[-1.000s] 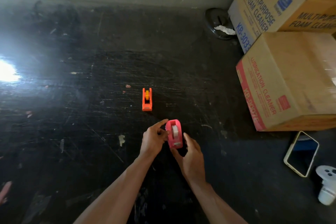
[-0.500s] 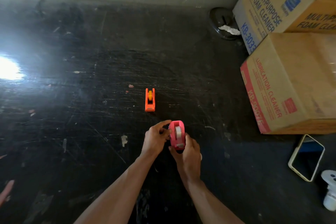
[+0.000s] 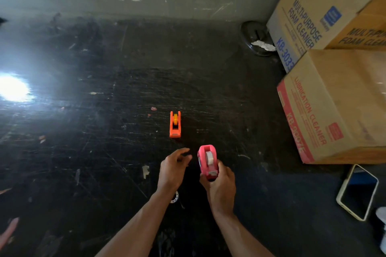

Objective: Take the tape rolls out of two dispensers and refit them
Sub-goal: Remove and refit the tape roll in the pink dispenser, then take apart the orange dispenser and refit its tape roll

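My right hand (image 3: 220, 189) grips the near end of a pink tape dispenser (image 3: 206, 160) that carries a white tape roll (image 3: 208, 157) in its cradle. My left hand (image 3: 173, 168) hovers just left of the pink dispenser, fingers loosely spread, touching nothing. An orange tape dispenser (image 3: 175, 124) with a yellow roll (image 3: 175, 119) stands on the dark scratched floor a little farther away. A small ring-shaped object (image 3: 175, 197) lies on the floor partly hidden under my left wrist.
Two cardboard boxes (image 3: 338, 102) are stacked at the right. A phone in a white case (image 3: 358, 192) lies near the right edge, with a white object beside it. A dark round dish (image 3: 255, 37) sits by the back wall. Bright glare covers the floor's left side.
My left hand has let go of the pink dispenser and drawn slightly left. My right hand has closed around the dispenser's near end.
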`<control>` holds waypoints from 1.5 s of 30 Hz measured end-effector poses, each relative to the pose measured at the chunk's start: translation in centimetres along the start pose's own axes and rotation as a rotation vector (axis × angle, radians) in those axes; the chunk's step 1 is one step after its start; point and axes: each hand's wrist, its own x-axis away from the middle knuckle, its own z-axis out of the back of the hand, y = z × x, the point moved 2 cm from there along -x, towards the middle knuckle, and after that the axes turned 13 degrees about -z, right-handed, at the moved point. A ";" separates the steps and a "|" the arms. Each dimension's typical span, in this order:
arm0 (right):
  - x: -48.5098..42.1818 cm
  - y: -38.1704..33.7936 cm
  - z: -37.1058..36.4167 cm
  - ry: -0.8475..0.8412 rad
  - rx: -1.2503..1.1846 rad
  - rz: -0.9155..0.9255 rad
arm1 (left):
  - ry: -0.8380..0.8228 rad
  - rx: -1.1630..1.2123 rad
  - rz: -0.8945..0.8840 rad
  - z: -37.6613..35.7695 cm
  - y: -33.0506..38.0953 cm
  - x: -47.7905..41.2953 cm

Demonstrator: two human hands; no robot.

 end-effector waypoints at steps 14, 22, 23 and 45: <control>-6.2 -6.3 -0.1 0.092 -0.016 0.036 | 0.116 -0.681 -0.082 3.8 -5.2 -2.7; -10.0 -9.4 -1.3 0.123 -0.042 0.027 | 0.103 -0.726 -0.085 3.6 -5.2 -2.9; -10.2 -9.6 -1.6 0.123 -0.041 0.024 | 0.103 -0.727 -0.085 3.6 -5.3 -2.9; -6.5 -7.4 -0.9 0.051 -0.195 -0.060 | 0.174 -0.507 -0.053 4.0 -3.3 -2.8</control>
